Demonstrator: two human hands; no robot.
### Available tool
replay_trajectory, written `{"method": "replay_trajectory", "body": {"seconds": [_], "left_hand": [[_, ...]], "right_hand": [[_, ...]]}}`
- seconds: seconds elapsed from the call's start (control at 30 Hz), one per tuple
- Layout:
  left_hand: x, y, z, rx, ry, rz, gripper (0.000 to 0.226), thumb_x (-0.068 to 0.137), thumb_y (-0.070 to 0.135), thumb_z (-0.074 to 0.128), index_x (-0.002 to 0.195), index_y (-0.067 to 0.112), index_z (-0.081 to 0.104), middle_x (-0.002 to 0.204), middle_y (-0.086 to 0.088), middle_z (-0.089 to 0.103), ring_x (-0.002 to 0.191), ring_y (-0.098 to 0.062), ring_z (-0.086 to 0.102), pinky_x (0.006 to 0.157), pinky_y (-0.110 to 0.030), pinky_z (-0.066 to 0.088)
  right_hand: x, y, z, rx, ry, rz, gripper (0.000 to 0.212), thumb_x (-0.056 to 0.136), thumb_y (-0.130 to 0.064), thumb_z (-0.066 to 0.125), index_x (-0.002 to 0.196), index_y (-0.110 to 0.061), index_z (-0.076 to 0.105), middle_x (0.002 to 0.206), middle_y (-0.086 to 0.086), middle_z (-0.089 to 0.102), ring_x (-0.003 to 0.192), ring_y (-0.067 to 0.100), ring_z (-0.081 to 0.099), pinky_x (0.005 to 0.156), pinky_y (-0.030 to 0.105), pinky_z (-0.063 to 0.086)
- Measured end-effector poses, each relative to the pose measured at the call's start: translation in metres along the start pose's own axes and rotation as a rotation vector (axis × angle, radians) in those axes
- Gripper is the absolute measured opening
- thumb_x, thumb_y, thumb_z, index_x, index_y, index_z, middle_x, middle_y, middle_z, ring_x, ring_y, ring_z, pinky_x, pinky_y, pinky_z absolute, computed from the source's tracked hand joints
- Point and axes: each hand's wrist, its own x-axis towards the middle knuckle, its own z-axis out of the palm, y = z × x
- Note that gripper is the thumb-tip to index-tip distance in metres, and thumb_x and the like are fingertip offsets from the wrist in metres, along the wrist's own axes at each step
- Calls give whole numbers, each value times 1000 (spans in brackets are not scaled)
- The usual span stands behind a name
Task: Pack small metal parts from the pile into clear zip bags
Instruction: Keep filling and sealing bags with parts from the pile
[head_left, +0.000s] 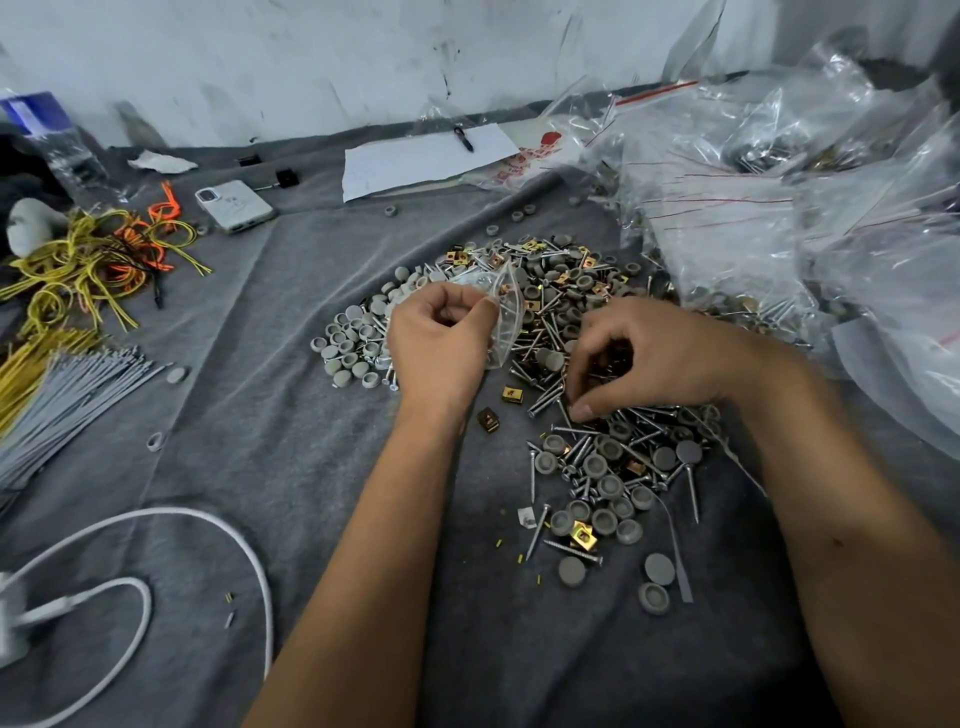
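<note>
Head view shows a grey cloth (270, 415) spread over the table, with a wide pile of parts (561, 312) lying in the middle: screws, grey caps and small gold clips mixed together. A small clear zip bag (501, 317) is pinched at its mouth by the left hand (441, 343), whose grip is closed on the plastic, and the bag is held just above the far left part of the pile, its opening turned toward the right. A few pale pieces seem to be inside it already, though the count cannot be told through the plastic. The right hand (649, 358) is lowered onto the pile just right of the bag, fingers curled as if parts are being gathered; whether anything is actually held in that grip cannot be told. At the far right a heap of filled bags (779, 208) with red seal lines is stacked, so a good share of the packing is judged to be done. Much is left, however: the pile is large and spreads from the far middle down to the near right, with loose caps (655, 597) and screws scattered at its near edge. At the left, yellow and orange ties (88, 260), grey cable ties (67, 395), a phone (234, 205) and a white cable (197, 525) are lying untouched.
</note>
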Motion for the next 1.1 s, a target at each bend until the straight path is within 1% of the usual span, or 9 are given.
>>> {"method": "replay_trajectory", "body": {"seconds": [0.07, 0.2, 0.37, 0.53, 0.67, 0.73, 0.87, 1.0, 1.1], "left_hand": [[0, -1, 0, 7, -3, 4, 10, 88, 5, 73, 80, 12, 72, 68, -7, 64, 60, -16, 55, 53, -25, 47], [-1, -2, 0, 20, -16, 11, 7, 88, 6, 74, 82, 11, 73, 70, -7, 65, 61, -16, 56, 55, -27, 48], [0, -2, 1, 28, -12, 9, 7, 88, 7, 74, 82, 11, 74, 69, -7, 66, 60, -14, 57, 54, -26, 48], [-1, -4, 1, 49, -16, 20, 6, 87, 9, 74, 81, 10, 74, 69, -7, 67, 59, -14, 57, 54, -26, 47], [0, -6, 2, 44, -13, 28, 8, 86, 7, 73, 79, 11, 73, 65, -4, 66, 54, -11, 56, 49, -22, 45], [1, -7, 3, 45, -7, 31, 7, 85, 9, 73, 79, 13, 73, 64, -3, 66, 54, -10, 56, 49, -22, 45], [0, -7, 3, 36, -13, 25, 6, 84, 9, 73, 80, 13, 74, 65, -3, 66, 55, -10, 56, 50, -21, 46], [0, -7, 1, 34, -17, 27, 6, 85, 10, 73, 80, 13, 74, 66, -4, 67, 57, -12, 57, 52, -23, 47], [1, -6, 2, 46, -12, 35, 8, 85, 7, 73, 78, 12, 73, 64, -3, 66, 55, -11, 57, 50, -22, 46]], "right_hand": [[1, -1, 1, 14, -49, 22, 14, 74, -33, 91, 79, -36, 78, 88, -17, 70, 86, 2, 65, 75, 17, 49], [2, -4, 3, -48, -18, 64, 14, 77, -31, 89, 78, -38, 77, 86, -18, 66, 85, -3, 62, 73, 18, 46], [2, -7, 4, -139, 25, 90, 28, 75, -38, 89, 96, -46, 73, 96, -17, 56, 91, 4, 57, 82, 33, 49], [6, -13, 12, -184, 2, 79, 18, 79, -33, 87, 84, -44, 73, 92, -21, 58, 89, 0, 58, 80, 29, 48], [9, -12, 14, -229, 1, 77, 24, 87, -25, 81, 76, -40, 66, 89, -19, 61, 86, -1, 59, 75, 20, 44], [10, -9, 13, -220, 46, 76, 26, 90, -23, 78, 77, -40, 63, 89, -18, 61, 84, -1, 60, 73, 19, 44], [5, -4, 6, -72, 278, 43, 20, 91, -19, 77, 85, -34, 65, 84, -16, 65, 76, -2, 62, 68, 21, 46], [-2, 0, -2, -46, 89, 84, 12, 79, -33, 87, 84, -33, 76, 78, -14, 70, 74, 2, 65, 69, 29, 54], [-5, 1, -1, -42, -7, 122, 21, 71, -40, 91, 87, -40, 77, 89, -17, 65, 83, -6, 59, 69, 22, 46]]}}
